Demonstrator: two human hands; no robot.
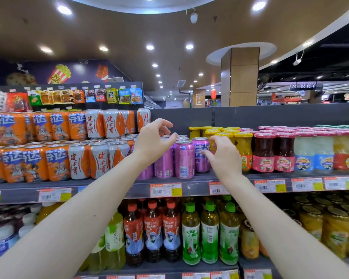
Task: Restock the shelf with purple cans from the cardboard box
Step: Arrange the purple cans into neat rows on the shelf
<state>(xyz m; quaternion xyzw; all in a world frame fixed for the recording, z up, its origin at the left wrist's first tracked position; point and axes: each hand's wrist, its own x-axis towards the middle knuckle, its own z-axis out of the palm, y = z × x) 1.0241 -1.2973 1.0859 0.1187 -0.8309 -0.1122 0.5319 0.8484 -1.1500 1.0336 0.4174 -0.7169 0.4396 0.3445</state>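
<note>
Several purple cans [184,160] stand in rows on the grey upper shelf [189,183], between white-and-orange cans and yellow-lidded jars. My left hand [155,138] hovers over the left purple cans, fingers curled and apart, holding nothing. My right hand [223,153] is in front of the rightmost purple can [200,154], fingers spread beside it, thumb near its label; it does not grip the can. The cardboard box is out of view.
Orange cans [34,164] and white-orange cans [100,160] fill the shelf's left, some stacked two high. Jars of fruit [264,152] line the right. Bottled drinks [169,228] stand on the shelf below. Price tags [165,190] run along the shelf edge.
</note>
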